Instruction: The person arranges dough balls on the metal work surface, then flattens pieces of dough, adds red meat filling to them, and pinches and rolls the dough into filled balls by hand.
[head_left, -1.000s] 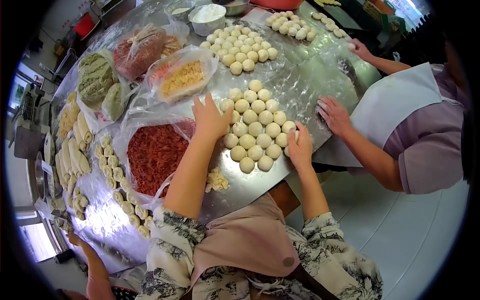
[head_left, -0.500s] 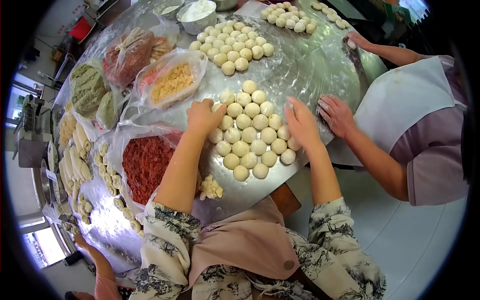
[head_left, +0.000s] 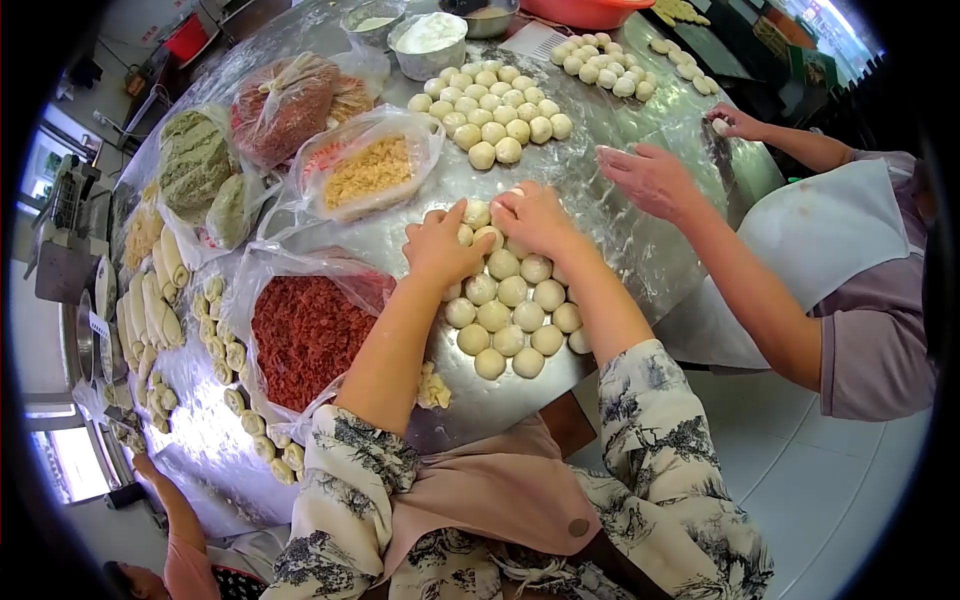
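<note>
From my remote feed, I see the left hand (head_left: 445,248) and right hand (head_left: 537,218) curved over the far end of the dough balls (head_left: 512,291), probably to bunch them. I cannot tell whether either grip is grasping one. They sit packed on the tabletop (head_left: 625,240), likely within easy reach.

Balls (head_left: 512,290): pale, round, clustered at centre on steel table (head_left: 640,262).
Left hand (head_left: 445,245): spread against balls at cluster's 12 o'clock edge.
Right hand (head_left: 540,218): just beside, bent over balls, grip hidden.
Second cluster (head_left: 490,105): at 12 o'clock, near flour bowl (head_left: 432,34).
Red filling (head_left: 310,335): bagged, 9 o'clock.
Green filling (head_left: 192,165): bagged, 10 o'clock.
Yellow filling (head_left: 368,185): bagged, between 10 and 11 o'clock.
Co-worker's hand (head_left: 652,182): at 2 o'clock, with fingers extended.
</note>
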